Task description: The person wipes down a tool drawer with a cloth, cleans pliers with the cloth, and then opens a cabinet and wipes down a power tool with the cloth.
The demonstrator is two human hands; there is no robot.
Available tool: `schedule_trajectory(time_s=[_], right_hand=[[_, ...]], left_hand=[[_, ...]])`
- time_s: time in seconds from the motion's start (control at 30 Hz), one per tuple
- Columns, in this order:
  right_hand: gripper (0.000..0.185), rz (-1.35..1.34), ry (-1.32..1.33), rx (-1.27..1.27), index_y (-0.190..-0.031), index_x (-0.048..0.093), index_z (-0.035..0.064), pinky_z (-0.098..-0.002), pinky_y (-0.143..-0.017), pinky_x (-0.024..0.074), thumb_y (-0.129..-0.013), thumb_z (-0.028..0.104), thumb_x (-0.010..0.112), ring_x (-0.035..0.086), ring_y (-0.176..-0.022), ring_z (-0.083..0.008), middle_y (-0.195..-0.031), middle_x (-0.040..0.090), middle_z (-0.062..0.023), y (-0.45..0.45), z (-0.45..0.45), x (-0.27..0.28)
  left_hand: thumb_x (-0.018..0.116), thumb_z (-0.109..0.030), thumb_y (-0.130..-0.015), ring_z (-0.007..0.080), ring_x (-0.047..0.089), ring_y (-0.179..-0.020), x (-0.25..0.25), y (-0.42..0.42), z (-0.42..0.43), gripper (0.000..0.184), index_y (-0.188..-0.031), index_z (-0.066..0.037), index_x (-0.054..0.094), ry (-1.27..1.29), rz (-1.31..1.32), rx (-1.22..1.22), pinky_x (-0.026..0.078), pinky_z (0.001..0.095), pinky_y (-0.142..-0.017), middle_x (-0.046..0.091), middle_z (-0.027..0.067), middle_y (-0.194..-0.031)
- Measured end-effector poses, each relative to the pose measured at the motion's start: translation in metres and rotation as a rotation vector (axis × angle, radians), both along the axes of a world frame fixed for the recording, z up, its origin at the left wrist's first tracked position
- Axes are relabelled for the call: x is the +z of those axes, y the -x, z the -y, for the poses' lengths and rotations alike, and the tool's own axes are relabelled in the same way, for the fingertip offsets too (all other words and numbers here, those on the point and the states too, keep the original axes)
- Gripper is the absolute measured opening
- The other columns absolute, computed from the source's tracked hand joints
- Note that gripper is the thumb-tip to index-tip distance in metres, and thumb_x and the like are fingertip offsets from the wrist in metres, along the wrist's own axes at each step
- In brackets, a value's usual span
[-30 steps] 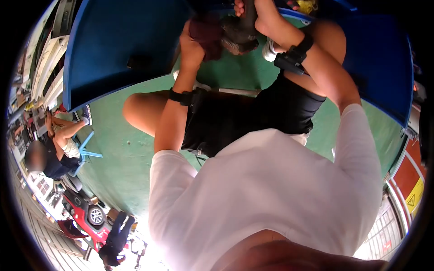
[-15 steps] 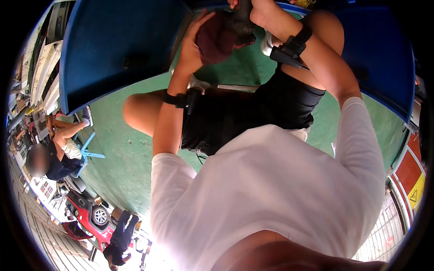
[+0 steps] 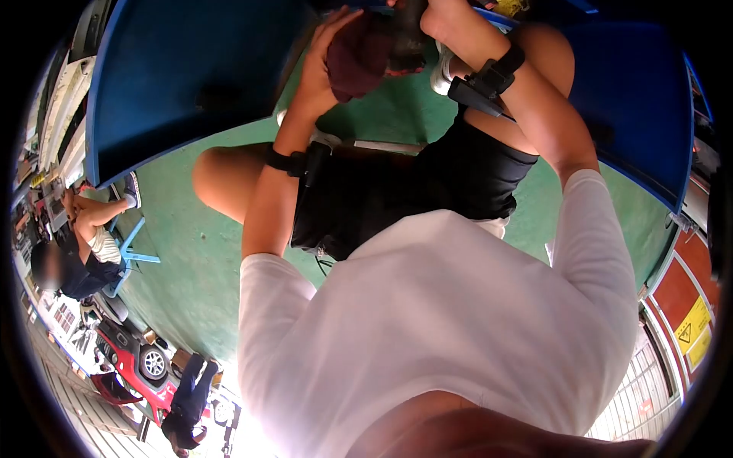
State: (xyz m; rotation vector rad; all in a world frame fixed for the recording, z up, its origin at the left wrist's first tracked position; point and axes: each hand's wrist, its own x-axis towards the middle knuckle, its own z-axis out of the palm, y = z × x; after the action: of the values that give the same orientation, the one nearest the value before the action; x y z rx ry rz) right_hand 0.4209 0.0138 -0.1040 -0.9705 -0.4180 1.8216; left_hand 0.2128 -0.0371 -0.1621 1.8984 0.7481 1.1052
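Observation:
My left hand (image 3: 322, 65) is wrapped round a bunched dark maroon cloth (image 3: 357, 57) near the top of the view. The cloth presses against a dark, blackish object (image 3: 406, 42) whose exact kind I cannot make out. My right hand (image 3: 439, 17), at the top edge, grips the upper part of that dark object, and its fingers are partly cut off by the frame. Both wrists carry black straps with small boxes.
Blue panels (image 3: 183, 84) stand on the left and right (image 3: 634, 107) over a green floor (image 3: 191, 282). A seated person (image 3: 84, 252) is at the far left; another person (image 3: 187, 404) stands by a red car (image 3: 137, 370) at the lower left.
Since a second ago my left hand has turned, its fingers spreading upward over the cloth. The dark object has shifted upward, and the whole view has moved slightly.

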Motion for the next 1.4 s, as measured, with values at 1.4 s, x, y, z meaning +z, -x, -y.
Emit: schedule_trajectory(time_s=[1.4], right_hand=[[0.020,-0.040,0.006,-0.150,-0.078,0.055,0.0140,-0.0317,-0.052,0.0413,-0.084,0.030,0.065,0.048,-0.052,-0.0184,-0.059,0.048,-0.0027,0.011,0.003,0.011]], left_hand=[[0.088,-0.013,-0.063,0.0164,0.062,-0.081,0.011,0.016,0.003,0.051,-0.103,-0.003,0.058,-0.071,-0.072,0.347,0.050,0.0290,-0.076,0.064,0.0066,-0.088]])
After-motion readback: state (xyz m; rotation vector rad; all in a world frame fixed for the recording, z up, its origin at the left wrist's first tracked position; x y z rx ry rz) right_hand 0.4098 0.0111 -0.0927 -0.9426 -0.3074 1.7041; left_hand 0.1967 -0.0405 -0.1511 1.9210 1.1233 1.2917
